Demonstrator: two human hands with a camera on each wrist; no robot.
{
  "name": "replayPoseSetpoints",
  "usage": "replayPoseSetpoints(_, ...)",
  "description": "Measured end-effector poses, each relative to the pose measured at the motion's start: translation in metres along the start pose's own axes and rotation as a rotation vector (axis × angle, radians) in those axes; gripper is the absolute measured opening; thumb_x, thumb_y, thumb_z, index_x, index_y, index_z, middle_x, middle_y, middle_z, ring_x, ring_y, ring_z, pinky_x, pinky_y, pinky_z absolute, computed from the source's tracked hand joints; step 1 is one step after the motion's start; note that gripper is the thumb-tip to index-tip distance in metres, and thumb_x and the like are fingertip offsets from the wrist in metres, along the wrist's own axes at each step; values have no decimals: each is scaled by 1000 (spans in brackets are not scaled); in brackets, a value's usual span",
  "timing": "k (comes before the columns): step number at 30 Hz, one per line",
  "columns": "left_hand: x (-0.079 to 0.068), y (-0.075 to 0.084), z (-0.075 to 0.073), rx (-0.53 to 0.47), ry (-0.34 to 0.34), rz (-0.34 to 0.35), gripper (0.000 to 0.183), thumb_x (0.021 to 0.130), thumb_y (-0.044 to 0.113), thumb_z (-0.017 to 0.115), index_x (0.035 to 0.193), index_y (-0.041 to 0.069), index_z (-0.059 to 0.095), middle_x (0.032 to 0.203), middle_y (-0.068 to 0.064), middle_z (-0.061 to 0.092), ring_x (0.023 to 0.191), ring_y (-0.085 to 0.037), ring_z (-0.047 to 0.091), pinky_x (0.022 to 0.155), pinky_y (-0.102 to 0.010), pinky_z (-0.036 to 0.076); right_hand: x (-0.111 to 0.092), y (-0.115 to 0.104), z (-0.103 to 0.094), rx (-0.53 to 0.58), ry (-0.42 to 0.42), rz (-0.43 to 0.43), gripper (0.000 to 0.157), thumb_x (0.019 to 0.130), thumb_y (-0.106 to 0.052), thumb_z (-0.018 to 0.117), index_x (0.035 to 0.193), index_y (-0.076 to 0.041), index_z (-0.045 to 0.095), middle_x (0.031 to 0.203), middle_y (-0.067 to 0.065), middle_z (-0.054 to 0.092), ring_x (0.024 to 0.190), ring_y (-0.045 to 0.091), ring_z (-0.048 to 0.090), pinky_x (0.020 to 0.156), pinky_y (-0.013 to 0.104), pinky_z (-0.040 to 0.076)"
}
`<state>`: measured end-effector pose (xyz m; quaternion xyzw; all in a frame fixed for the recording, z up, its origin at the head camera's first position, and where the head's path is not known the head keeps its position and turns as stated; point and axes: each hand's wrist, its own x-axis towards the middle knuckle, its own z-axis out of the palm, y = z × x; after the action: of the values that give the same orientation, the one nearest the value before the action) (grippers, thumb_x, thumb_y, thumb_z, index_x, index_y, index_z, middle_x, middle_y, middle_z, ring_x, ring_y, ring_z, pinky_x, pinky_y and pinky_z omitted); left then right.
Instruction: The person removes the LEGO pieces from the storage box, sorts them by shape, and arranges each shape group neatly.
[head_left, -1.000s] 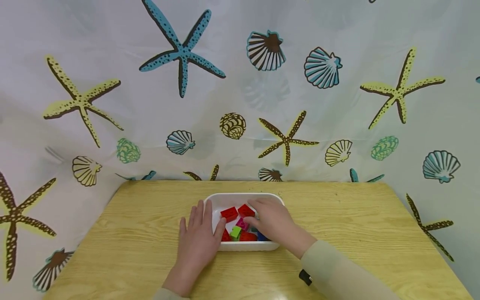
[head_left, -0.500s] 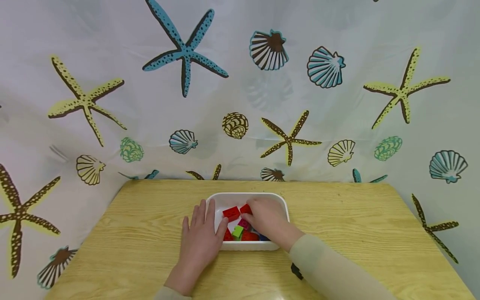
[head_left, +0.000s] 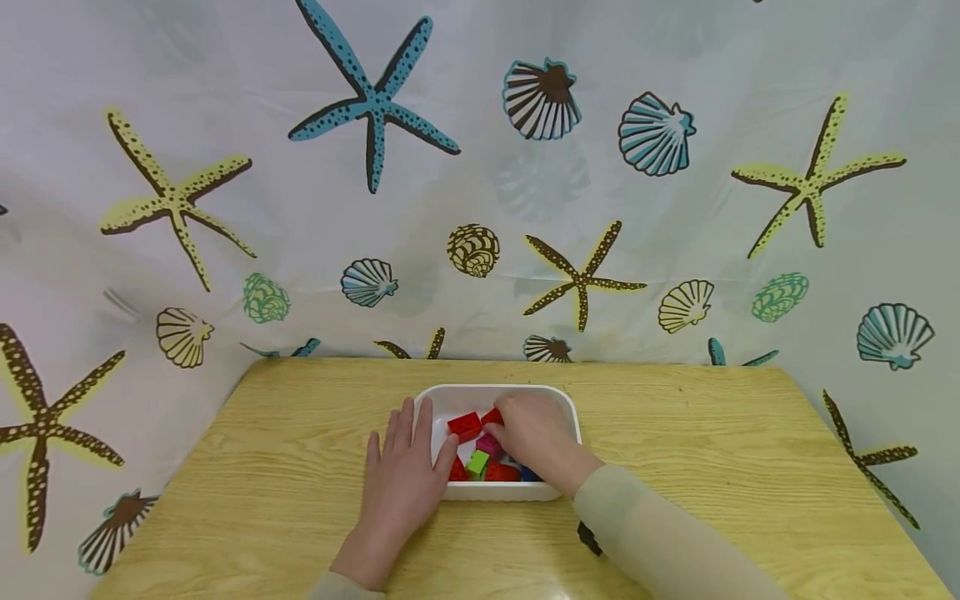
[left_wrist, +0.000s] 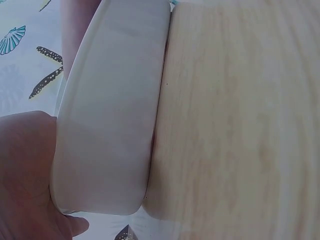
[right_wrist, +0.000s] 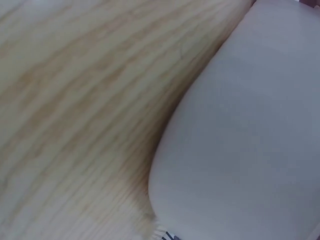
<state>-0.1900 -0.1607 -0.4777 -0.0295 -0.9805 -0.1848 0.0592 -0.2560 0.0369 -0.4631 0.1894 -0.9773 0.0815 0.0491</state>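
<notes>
Lower centre, our right hand (head_left: 538,429) pinched a red brick (head_left: 491,417) — our left hand (head_left: 405,479), fingers straight, touched the white tray (head_left: 510,492).

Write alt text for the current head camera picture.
A person's right hand reaches into a white tray of toy blocks and appears to grip a red block; the left hand rests against the tray's left side. It stands on a wooden table before a white cloth printed with starfish and shells.
</notes>
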Motion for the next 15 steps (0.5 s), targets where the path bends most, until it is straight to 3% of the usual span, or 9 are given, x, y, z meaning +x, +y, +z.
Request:
replayPoseSetpoints(8, -2, 1, -1, -10, 22, 19, 78, 114, 49, 54, 174, 5, 31, 179, -26, 25, 165, -50, 21, 129, -74, 13, 1, -3, -3, 14, -35, 2, 25, 100, -38, 85, 107, -15, 81, 80, -6, 66, 74, 16, 59, 73, 31, 52)
replayPoseSetpoints(15, -3, 0, -2, -11, 20, 19, 78, 115, 50, 53, 174, 6, 30, 179, -26, 24, 165, -50, 20, 129, -74, 12, -3, -1, -3, 21, 5, -22, 29, 100, -36, 85, 118, -14, 82, 97, -2, 77, 85, 17, 65, 85, 36, 58)
